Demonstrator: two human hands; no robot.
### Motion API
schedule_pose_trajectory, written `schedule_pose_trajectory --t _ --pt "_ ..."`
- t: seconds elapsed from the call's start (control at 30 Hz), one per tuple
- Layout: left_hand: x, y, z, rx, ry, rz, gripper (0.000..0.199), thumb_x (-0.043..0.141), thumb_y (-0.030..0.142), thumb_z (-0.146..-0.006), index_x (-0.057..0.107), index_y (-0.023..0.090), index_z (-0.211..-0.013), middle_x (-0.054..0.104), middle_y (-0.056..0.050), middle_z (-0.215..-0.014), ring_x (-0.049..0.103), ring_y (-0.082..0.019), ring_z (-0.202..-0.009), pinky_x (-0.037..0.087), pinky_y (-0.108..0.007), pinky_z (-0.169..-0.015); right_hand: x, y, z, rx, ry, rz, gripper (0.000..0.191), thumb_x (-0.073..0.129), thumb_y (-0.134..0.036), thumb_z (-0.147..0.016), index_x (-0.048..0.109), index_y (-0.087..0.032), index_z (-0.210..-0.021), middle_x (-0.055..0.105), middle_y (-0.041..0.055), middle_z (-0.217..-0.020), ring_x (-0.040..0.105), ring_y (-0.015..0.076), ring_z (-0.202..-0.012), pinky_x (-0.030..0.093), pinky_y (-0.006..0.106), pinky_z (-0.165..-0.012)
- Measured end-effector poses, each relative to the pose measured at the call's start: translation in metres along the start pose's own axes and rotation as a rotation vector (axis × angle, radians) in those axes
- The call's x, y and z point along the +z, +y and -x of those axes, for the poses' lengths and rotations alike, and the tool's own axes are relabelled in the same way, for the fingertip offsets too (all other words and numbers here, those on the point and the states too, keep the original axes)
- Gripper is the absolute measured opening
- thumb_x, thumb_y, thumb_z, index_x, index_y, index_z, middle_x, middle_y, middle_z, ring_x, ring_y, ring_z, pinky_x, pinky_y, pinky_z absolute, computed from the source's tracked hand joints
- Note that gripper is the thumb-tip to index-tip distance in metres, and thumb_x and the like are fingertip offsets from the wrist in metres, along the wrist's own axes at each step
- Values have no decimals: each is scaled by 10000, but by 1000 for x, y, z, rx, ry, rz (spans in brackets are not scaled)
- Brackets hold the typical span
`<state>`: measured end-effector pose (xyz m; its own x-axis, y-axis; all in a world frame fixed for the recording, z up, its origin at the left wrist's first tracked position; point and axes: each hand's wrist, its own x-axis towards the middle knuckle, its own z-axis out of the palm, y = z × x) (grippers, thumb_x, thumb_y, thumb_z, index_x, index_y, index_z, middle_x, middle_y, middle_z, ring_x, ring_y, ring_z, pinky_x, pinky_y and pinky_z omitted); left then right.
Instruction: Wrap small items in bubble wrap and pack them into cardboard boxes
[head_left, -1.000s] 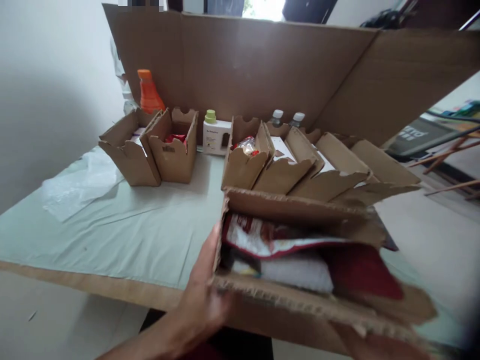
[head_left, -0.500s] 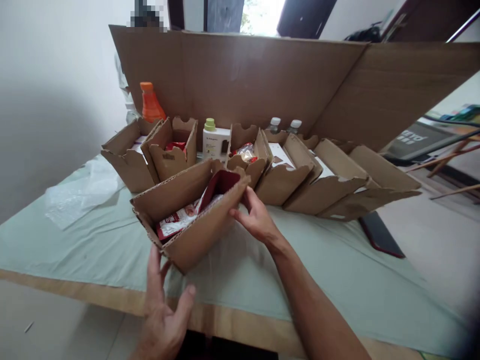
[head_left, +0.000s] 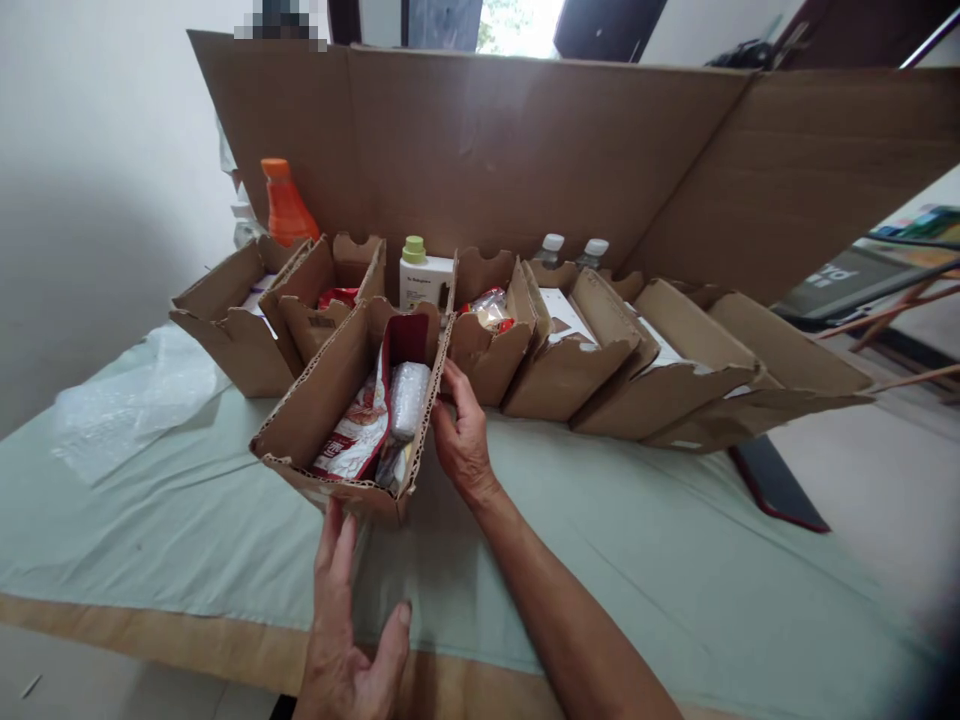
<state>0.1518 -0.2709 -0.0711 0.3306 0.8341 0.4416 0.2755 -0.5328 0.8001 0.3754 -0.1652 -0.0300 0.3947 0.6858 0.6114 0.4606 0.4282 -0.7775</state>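
An open cardboard box (head_left: pixel 300 410) stands angled in front of a row of similar boxes. Inside it lie a red and white packet (head_left: pixel 361 430) and a bubble-wrapped item (head_left: pixel 410 400). My right hand (head_left: pixel 463 440) rests against the right side of this box, thumb and fingers bent at its edge. Below the near end, my left hand (head_left: pixel 356 620) has its thumb and fingers spread, fingertips at the box's lower front. Nothing is in its palm. Behind the box stands a white bottle with a green cap (head_left: pixel 424 283).
More cardboard boxes (head_left: pixel 570 375) line the table (head_left: pixel 525 600), before an upright cardboard sheet (head_left: pixel 487 150). An orange bottle (head_left: pixel 287 205) and two white-capped bottles (head_left: pixel 551 250) stand behind them. Bubble wrap (head_left: pixel 135 400) lies left; a dark flat object (head_left: pixel 776 485) lies right.
The box has turned so that its near end faces me more, and its inside shows more. My right hand has moved left with its side. My left hand has shifted slightly right and stays spread.
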Motion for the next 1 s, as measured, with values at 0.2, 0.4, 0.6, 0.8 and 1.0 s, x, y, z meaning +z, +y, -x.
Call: schedule_pose_trajectory --t 0.2,0.4,0.6,0.8,1.0 --pt "-5 -10 1 -15 -7 -22 841 607 193 -950 183 344 -1661 187 -103 -1740 262 -351 -1588 361 -616 -1232 -2 -13 5 -68 0 111 520 505 -159 -904 568 -238 -1414 565 103 -1517 503 219 -1433 397 473 -1217" --pt "-9 -24 7 -39 -15 -30 810 607 180 -957 226 360 -1648 273 -108 -1712 365 -358 -1543 388 -611 -1219 -9 -31 2 -85 -35 128 414 579 -194 -859 619 -250 -1268 588 103 -1499 533 249 -1410 421 509 -1175" --pt "-15 -35 14 -49 -28 -28 760 596 172 -964 275 320 -1637 392 -132 -1647 444 -347 -1495 408 -586 -1217 -7 -40 -3 69 42 48 508 647 -577 -898 612 -212 -1251 653 140 -1354 638 271 -1213 521 470 -1050" --pt "-16 -36 5 -27 27 -55 712 591 180 -960 334 303 -1612 377 -123 -1657 427 -318 -1503 420 -550 -1215 -15 -61 -41 253 -42 143 768 622 -760 -838 611 -179 -1339 626 174 -1393 617 319 -1245 482 519 -1088" --pt "-15 -31 1 16 34 -79 712 596 170 -935 367 301 -1597 374 -114 -1657 407 -309 -1514 442 -516 -1203 -22 -91 -57 247 -242 329 250 599 -391 -897 728 -213 -1018 750 54 -930 664 230 -848 532 411 -843"
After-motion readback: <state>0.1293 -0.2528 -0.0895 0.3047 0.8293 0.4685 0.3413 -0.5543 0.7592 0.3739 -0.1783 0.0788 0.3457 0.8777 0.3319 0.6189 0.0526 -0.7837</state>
